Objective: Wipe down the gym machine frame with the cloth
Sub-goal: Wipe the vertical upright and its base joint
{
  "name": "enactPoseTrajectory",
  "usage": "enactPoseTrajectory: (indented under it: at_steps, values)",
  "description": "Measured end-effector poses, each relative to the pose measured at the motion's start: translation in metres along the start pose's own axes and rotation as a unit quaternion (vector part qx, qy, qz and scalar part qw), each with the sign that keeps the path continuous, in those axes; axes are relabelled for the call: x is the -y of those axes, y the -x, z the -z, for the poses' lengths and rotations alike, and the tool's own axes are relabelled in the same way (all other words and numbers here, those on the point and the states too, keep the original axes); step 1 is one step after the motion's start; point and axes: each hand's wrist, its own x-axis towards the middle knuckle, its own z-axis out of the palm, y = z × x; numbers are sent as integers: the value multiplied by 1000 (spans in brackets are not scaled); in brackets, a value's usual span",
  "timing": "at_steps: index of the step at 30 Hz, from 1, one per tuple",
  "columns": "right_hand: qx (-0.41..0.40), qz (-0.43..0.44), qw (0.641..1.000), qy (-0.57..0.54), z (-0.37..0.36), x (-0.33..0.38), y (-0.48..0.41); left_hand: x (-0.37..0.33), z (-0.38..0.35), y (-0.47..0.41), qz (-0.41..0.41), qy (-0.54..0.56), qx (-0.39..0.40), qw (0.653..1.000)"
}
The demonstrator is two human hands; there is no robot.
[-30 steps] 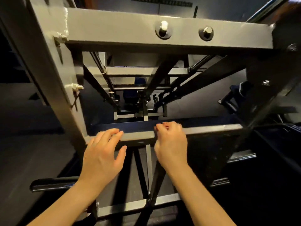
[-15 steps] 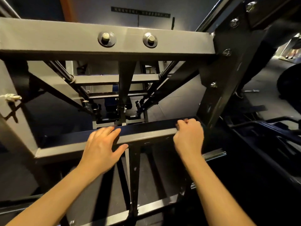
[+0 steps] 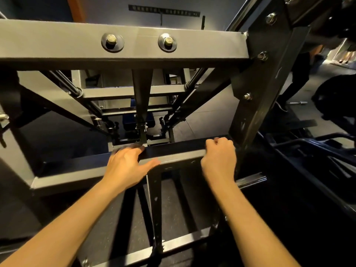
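Observation:
The gym machine frame is grey and black steel. Its lower crossbar runs across the middle of the view, with a dark blue cloth lying along its top. My left hand rests flat on the bar and the cloth, fingers straight and thumb spread. My right hand is curled into a fist at the bar's right end, gripping the cloth beside the black upright post. What lies inside the fist is hidden.
A wide grey upper beam with two bolts spans overhead. Diagonal struts and a vertical bar crowd the space behind the crossbar. Another black machine stands at right. Dark rubber floor lies below.
My right hand has slid right along the crossbar to the black upright. My left hand has followed a little way right, still flat. The view has turned right.

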Motion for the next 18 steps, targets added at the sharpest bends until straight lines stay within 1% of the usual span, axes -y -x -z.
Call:
enactPoseTrajectory:
  at_steps: [1, 3, 4, 5, 6, 7, 8, 10, 11, 12, 13, 16, 18]
  values:
    - [7, 46, 998, -39, -2, 19, 13, 0, 1, 1, 1, 2, 1, 1000]
    - [43, 149, 982, -111, -7, 39, 31, 2, 1, 1, 2, -2, 5, 1000]
    - [62, 180, 973, -131, -5, 38, 31, 2, 1, 1, 1, -2, 10, 1000]
    - [68, 190, 971, -132, -3, 29, 25, 2, 2, 2, 1, 2, 14, 1000]
    - [59, 173, 976, -116, -4, 14, 16, 3, 3, 2, 1, 7, 16, 1000]
    - [41, 134, 986, -88, -5, -6, 5, 4, 3, 2, 2, 12, 18, 1000]
    - [23, 83, 995, -51, -5, -26, -6, 4, 4, 1, 4, 14, 20, 1000]
    - [3, -7, 1000, 20, -2, -51, -21, 5, 3, -1, 7, 13, 16, 1000]
    - [-10, -22, 999, 39, -2, -48, -21, 5, 2, -3, 6, 10, 11, 1000]
    - [-20, -17, 998, 49, -3, -34, -18, 4, 1, -4, 7, 8, 7, 1000]
    - [-23, 7, 999, 42, -5, -15, -9, 4, 0, -5, 6, 5, 6, 1000]
    - [-10, 120, 990, -68, -15, 44, 25, 3, 0, -5, 2, -11, 6, 1000]
    - [15, 194, 975, -110, -19, 53, 33, 4, 0, -5, -5, -16, 8, 1000]
